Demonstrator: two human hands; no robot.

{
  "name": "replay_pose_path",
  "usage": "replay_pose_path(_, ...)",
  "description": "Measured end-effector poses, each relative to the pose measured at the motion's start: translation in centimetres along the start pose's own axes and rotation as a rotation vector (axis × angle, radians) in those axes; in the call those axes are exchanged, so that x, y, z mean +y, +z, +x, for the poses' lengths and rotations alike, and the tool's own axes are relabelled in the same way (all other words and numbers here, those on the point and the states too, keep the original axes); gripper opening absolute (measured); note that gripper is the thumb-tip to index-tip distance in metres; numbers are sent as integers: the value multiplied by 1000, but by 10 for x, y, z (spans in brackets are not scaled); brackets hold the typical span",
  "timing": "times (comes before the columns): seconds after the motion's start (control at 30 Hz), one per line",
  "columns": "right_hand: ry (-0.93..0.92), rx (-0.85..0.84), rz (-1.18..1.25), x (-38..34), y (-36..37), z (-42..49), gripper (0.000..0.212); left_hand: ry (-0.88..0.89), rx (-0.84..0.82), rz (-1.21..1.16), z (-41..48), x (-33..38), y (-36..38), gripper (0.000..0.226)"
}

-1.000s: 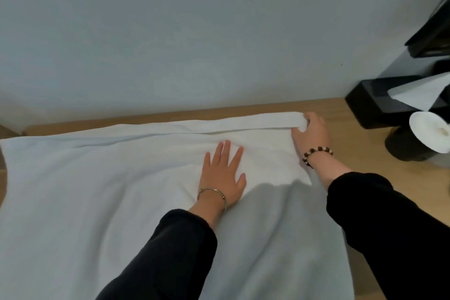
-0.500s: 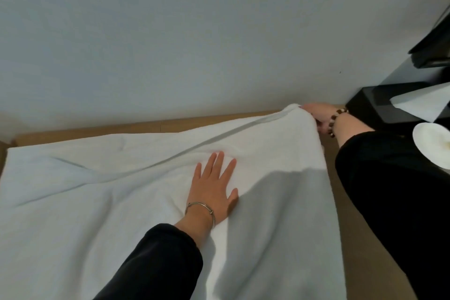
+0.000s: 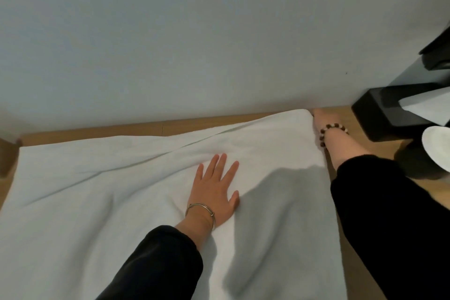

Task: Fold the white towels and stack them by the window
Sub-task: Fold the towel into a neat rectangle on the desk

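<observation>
Pale grey-blue wall (image 3: pixel 194 31) fills the upper view and meets a light wooden desk (image 3: pixel 97 130), where a large white terry towel (image 3: pixel 97 202) lies spread over most of the surface, not yet folded. No window and no stack show.

Fingers (image 3: pixel 220 161) of the left hand (image 3: pixel 216 187) lie straight and slightly spread, flat on the towel's middle, holding nothing. They seem to pin the cloth so it cannot slide while its far edge is worked. On the right hand (image 3: pixel 320 117), at the towel's far right corner, the fingers are hidden behind the cloth, so whether they pinch that corner cannot be told. A long diagonal crease runs from that corner across the towel, which suggests the corner is under tension.

A thin metal bangle (image 3: pixel 202 212) circles the left wrist and a brown-and-white bead bracelet (image 3: pixel 333 129) the right; both arms wear black sleeves (image 3: pixel 155 263).

Right of the towel stands a black tissue box (image 3: pixel 379 114) with a white tissue (image 3: pixel 428 105) sticking out. No writing or brand can be read anywhere.
</observation>
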State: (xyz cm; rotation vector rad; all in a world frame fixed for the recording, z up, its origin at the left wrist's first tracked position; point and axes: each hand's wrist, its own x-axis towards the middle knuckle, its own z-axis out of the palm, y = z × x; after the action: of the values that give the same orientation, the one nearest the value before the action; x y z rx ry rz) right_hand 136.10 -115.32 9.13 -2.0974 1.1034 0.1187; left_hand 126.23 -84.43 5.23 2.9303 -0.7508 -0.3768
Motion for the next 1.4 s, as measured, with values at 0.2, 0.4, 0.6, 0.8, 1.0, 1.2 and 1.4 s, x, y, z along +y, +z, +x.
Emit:
replay_pose_path(0.2, 118, -166, -21, 21, -1, -11, 69, -7, 11, 2, 1, 0, 3, 76)
replay_pose_path(0.4, -23, -231, 200, 23, -7, -8, 30, -5, 27, -3, 1, -1, 3, 72)
replay_pose_path(0.6, -15, -56, 85, 4, 6, -16, 30, -8, 4, -36, 1, -1, 0, 68)
replay_pose_path(0.8, 16, 19, 147, -12, 6, -29, 34, -2, -42, -103, 5, -7, -3, 79)
replay_pose_path(1.0, -164, 194, -229, -24, -7, -51, 24, -6, -86, -96, 12, -9, -3, 75)
replay_pose_path(1.2, -195, 306, -320, -32, 8, -63, 25, -31, -80, -260, 14, -6, -10, 73)
replay_pose_path(1.4, -816, 184, -487, -43, 83, -116, 35, -250, 444, -697, 0, -48, -40, 34)
